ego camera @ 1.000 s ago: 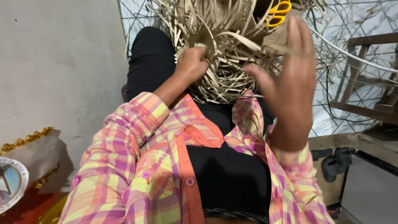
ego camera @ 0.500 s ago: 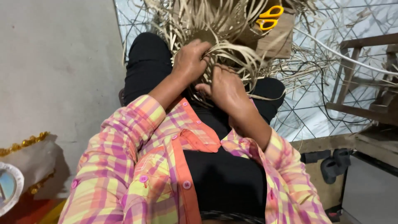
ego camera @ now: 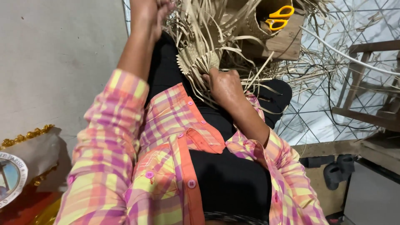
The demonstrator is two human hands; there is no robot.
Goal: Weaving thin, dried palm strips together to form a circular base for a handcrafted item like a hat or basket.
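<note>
Two bare hands work at a half-woven piece of pale straw (ego camera: 199, 62) that rests on the person's lap, against black trousers. The right hand (ego camera: 225, 85) sits low on the near edge of the weave, fingers curled shut around a bunch of the flat strips, knuckles toward the camera, so the strips fan out above and below the fist. The left hand (ego camera: 151, 12) is raised high at the top of the view, well apart from the right; its fingers are bunched together in a closed grip, and thin strands seem to run from it back to the weave, though the top edge cuts the hand off and I cannot tell exactly what it pinches. Loose straw strips (ego camera: 308, 62) spill from the piece across the lap and onto the patterned tile floor (ego camera: 333, 112) to the right.

Beyond the weave stands a small wooden block (ego camera: 287, 41), with yellow-handled scissors (ego camera: 278, 17) lying on top, beside more straw. A wooden frame (ego camera: 371, 83) stands at the far right, and a white cable (ego camera: 350, 56) crosses in front of it. The person wears a pink, yellow and orange plaid shirt (ego camera: 166, 158) open over a black top
</note>
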